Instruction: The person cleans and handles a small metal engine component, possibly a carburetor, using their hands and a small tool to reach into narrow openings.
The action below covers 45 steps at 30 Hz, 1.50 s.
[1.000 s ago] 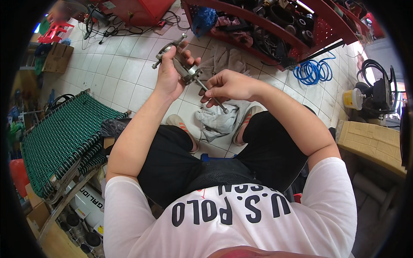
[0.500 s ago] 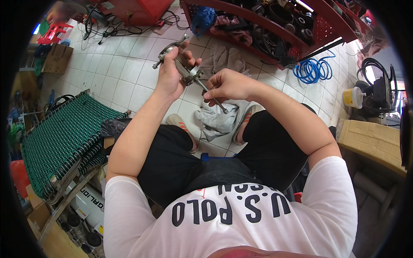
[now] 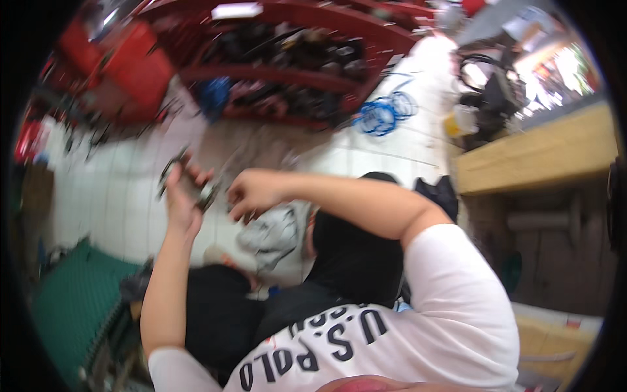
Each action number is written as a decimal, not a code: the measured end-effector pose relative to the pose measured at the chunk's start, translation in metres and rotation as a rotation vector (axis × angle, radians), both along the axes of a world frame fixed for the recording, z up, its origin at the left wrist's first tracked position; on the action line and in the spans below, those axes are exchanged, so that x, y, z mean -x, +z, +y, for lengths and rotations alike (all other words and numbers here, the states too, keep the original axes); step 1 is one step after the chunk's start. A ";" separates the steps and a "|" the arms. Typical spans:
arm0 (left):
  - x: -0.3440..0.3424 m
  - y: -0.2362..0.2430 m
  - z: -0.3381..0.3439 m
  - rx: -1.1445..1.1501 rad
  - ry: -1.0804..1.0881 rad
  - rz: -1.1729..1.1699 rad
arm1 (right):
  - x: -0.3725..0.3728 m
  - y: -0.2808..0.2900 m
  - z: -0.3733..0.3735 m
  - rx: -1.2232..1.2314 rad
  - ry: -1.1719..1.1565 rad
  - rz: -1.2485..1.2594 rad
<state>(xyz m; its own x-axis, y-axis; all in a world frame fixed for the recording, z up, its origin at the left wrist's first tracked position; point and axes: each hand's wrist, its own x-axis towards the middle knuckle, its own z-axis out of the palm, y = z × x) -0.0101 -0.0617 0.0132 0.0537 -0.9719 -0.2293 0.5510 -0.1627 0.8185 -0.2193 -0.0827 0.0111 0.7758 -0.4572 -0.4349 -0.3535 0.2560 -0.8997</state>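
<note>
My left hand (image 3: 183, 202) is wrapped around a metal tool (image 3: 208, 195) that looks like a puller, with a flange at its far end. The thumb lies along the tool's body. Just to the right is my right hand (image 3: 261, 191), its fingers curled toward the tool's near end. Motion blur hides the tool's rod and whatever those fingers hold. Below the right hand, a crumpled grey-white cloth (image 3: 269, 238) lies on the tiled floor between my feet.
A red shelf unit (image 3: 385, 42) full of dark parts stands ahead, with a red cabinet (image 3: 134, 72) left of it. A blue hose coil (image 3: 379, 117) lies on the floor. At right are a white-yellow bucket (image 3: 460, 122) and a cardboard box (image 3: 542, 147); green woven webbing (image 3: 78, 307) is at left.
The view has swung to the right, so my hands and the tool appear farther left and lower. My right fingers pinched the rod earlier; now they are curled and blurred.
</note>
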 end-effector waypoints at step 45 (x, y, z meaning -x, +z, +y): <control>0.009 0.003 0.008 0.059 -0.063 0.034 | 0.002 -0.005 0.004 -0.161 -0.032 -0.171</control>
<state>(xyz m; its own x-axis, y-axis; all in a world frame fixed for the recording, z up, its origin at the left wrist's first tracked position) -0.0196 -0.0540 0.0160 -0.0152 -0.9849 -0.1727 0.5683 -0.1506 0.8089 -0.2217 -0.0790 0.0058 0.8305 -0.4184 -0.3678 -0.1890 0.4095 -0.8925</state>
